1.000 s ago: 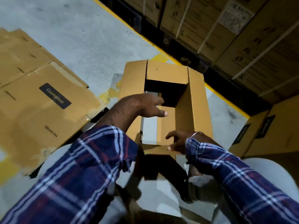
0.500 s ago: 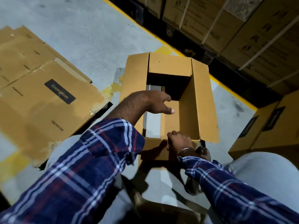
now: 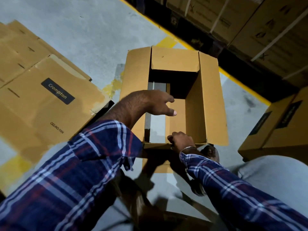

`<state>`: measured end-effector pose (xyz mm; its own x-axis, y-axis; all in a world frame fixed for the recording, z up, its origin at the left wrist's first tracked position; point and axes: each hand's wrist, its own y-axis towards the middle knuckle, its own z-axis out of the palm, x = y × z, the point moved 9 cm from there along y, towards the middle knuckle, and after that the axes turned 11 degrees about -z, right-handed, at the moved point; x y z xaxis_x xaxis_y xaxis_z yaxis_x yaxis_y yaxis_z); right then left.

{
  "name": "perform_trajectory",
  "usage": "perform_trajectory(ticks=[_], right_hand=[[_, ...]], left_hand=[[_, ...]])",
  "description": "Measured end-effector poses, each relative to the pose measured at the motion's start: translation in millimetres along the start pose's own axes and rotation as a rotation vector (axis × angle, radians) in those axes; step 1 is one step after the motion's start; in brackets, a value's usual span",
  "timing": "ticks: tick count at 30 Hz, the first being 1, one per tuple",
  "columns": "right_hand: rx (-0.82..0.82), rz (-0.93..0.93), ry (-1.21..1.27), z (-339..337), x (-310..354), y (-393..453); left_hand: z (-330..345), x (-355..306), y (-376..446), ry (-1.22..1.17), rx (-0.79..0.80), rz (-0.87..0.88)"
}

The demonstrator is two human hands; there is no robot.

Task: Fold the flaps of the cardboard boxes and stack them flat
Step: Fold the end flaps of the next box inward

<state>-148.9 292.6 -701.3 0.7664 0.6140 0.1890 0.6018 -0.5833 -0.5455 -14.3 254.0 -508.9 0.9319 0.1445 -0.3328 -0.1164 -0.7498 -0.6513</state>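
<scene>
Right hand fingers curl over the near edge of the open box; left hand hovers relaxed above its interior, holding nothing. The box stands lengthwise ahead, flattened stack to its left.

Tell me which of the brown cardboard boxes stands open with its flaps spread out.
The brown cardboard box in the middle, under both hands; you see the floor through it. The printed boxes at the left lie flattened.

The person wears a navy plaid long-sleeved shirt crossed with white and red lines. A thin silver metal bangle circles the right wrist. Pale grey trousers cover the legs.
</scene>
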Motion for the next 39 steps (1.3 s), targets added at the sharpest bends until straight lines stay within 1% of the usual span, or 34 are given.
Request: perform_trajectory(ticks=[3, 5, 7, 8, 10, 11, 12, 14, 16, 18, 20, 22, 24, 26, 27, 28, 29, 30, 31, 32, 33, 34, 36, 38, 39], right_hand=[[0.132, -0.079, -0.013, 18.9, 10.4, -2.4], [0.186, -0.089, -0.014, 25.9, 13.8, -3.5], [0.280, -0.085, -0.006, 22.3, 11.3, -0.5], [0.338, -0.072, 0.034, 18.5, 7.9, 3.5], [0.395, -0.063, 0.235, 5.9, -0.6, 16.5], [0.356, -0.069, 0.329, -1.5, -5.6, 29.3], [0.278, -0.068, 0.407, -12.9, -10.5, 42.3], [0.034, -0.009, 0.596, -31.6, -27.9, 75.1], [-0.197, 0.101, 0.851, -46.6, -51.8, 108.9], [-0.325, 0.196, 1.047, -60.0, -75.0, 147.9], [-0.374, 0.285, 1.218, -64.4, -96.6, 186.6], [-0.401, 0.369, 1.267, -64.6, -117.2, 216.8], [-0.464, 0.440, 1.274, -73.8, -134.5, 233.2], [-0.565, 0.479, 1.338, -87.7, -147.3, 241.5], [-0.642, 0.487, 1.401, -96.1, -151.9, 244.3], [-0.756, 0.479, 1.475, -103.5, -155.7, 243.9], [-0.911, 0.471, 1.484, -112.6, -159.8, 237.6], [-1.080, 0.439, 1.377, -127.9, -161.4, 223.9], [-1.221, 0.382, 1.187, -146.8, -156.6, 205.4], [-1.311, 0.314, 0.963, -164.9, -150.6, 192.6], [-1.343, 0.249, 0.749, -184.4, -142.9, 183.8], [-1.333, 0.231, 0.570, -200.2, -141.4, 183.2], [-1.242, 0.261, 0.321, -229.7, -149.0, 189.9], [-1.076, 0.282, 0.155, -255.9, -164.5, 209.9], [-0.939, 0.288, 0.108, -265.2, -175.3, 225.2]], left_hand=[[2.1, 1.1, -1.5, 0.010, 0.009, 0.002], [2.2, 3.1, -2.7, 0.017, 0.012, -0.002], [-0.2, 5.1, -1.8, 0.017, 0.006, -0.002], [-2.0, 6.5, -0.6, 0.014, 0.002, -0.003], [-7.1, 9.1, 2.9, 0.004, -0.011, -0.001], [-10.1, 10.8, 3.7, 0.001, -0.023, -0.001], [-14.4, 12.5, 6.0, 0.000, -0.038, -0.001], [-21.9, 16.9, 9.2, 0.010, -0.070, -0.010], [-27.5, 22.2, 12.2, 0.031, -0.101, -0.023], [-30.6, 27.6, 17.7, 0.046, -0.111, -0.044], [-28.8, 31.1, 22.8, 0.052, -0.101, -0.065], [-24.6, 33.5, 26.8, 0.066, -0.090, -0.078], [-21.0, 36.0, 30.1, 0.077, -0.076, -0.093], [-18.0, 37.6, 30.3, 0.088, -0.068, -0.094], [-18.2, 38.2, 30.7, 0.091, -0.074, -0.090], [-17.8, 39.2, 29.6, 0.096, -0.080, -0.088], [-18.3, 40.0, 29.5, 0.092, -0.092, -0.083], [-18.7, 40.4, 28.5, 0.084, -0.103, -0.074], [-17.8, 41.4, 27.1, 0.078, -0.099, -0.069], [-16.3, 42.2, 26.9, 0.071, -0.090, -0.057], [-15.1, 43.8, 26.3, 0.067, -0.070, -0.055], [-13.5, 46.1, 26.4, 0.051, -0.053, -0.051], [-12.3, 50.0, 24.2, 0.036, -0.047, -0.040], [-9.5, 52.2, 22.1, 0.016, -0.045, -0.031], [-7.3, 53.3, 22.7, 0.033, -0.050, -0.030]])
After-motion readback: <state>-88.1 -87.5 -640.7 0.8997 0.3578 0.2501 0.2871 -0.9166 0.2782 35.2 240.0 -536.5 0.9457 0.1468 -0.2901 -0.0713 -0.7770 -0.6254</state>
